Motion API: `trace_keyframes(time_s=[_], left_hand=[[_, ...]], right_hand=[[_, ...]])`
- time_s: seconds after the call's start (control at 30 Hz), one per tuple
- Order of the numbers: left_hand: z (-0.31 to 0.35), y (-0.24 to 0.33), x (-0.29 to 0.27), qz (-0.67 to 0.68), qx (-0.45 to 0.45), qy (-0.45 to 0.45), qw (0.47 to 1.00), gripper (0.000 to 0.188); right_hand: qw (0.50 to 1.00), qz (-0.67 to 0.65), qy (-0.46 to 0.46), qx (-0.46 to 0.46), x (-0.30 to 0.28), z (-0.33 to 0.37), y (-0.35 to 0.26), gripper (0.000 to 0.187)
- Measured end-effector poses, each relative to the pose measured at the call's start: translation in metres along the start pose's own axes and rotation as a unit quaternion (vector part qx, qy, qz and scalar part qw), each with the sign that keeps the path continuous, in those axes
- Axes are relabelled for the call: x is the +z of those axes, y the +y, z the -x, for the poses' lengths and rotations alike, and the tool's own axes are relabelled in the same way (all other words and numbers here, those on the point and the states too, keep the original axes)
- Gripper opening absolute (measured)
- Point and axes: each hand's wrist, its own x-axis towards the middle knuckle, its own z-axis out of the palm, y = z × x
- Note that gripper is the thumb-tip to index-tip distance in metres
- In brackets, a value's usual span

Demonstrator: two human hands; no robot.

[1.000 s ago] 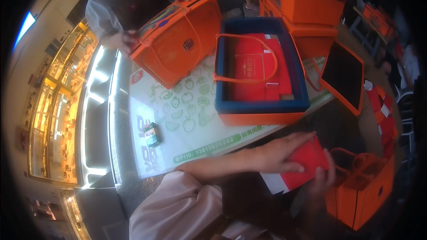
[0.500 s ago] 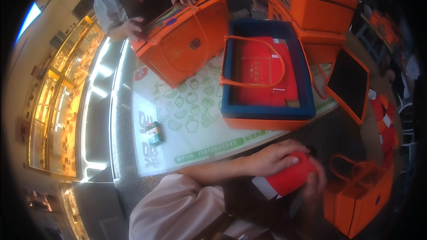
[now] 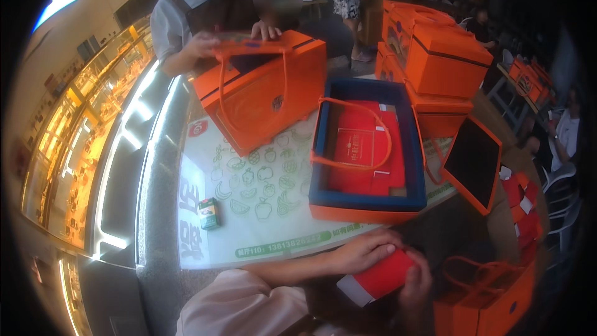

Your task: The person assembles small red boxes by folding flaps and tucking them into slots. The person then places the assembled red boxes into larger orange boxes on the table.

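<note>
A small red box (image 3: 382,275) with a white flap at its lower end is between my two hands, close to my body. My left hand (image 3: 368,251) lies over its upper edge, thumb on top. Fingers of my right hand (image 3: 415,281) wrap its right side. Beyond them, on the table, stands an open orange gift box (image 3: 367,213) with a blue inner wall and an orange carrying handle. Flat red cartons (image 3: 354,152) with gold print lie inside it. An orange handled bag-like box (image 3: 482,311) is just right of my right hand.
Across the white table (image 3: 214,246) a co-worker (image 3: 208,18) handles another orange gift box (image 3: 273,102), lid raised. A small green pack (image 3: 209,213) lies at left. Orange boxes (image 3: 441,56) are stacked at back right, near a dark-lined lid (image 3: 472,165) and red cartons (image 3: 521,208).
My hands and the red box have shifted slightly left and down in view, as the view itself tilts up. The co-worker has lifted the lid of the far orange box.
</note>
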Motion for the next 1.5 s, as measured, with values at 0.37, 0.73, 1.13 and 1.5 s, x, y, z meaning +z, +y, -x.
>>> trace_keyframes(time_s=[0.37, 0.73, 1.13, 1.5], left_hand=[[-0.001, 0.007, -0.003, 0.007, -0.019, -0.008, 1.0, 0.019], [-0.026, 0.024, -0.015, 0.031, -0.069, 0.052, 0.996, 0.025], [-0.041, 0.055, -0.024, 0.083, -0.124, 0.035, 0.988, 0.032], [-0.037, 0.047, -0.014, -0.003, -0.123, 0.063, 0.99, 0.035]], right_hand=[[0.997, 0.045, -0.012, -0.059, 0.001, -0.001, 0.004, 0.028], [0.993, 0.015, 0.012, -0.116, -0.008, -0.049, -0.005, 0.027], [0.991, -0.107, -0.037, -0.072, -0.018, -0.081, -0.008, 0.023], [0.987, -0.155, -0.033, -0.005, -0.021, -0.065, -0.005, 0.042]])
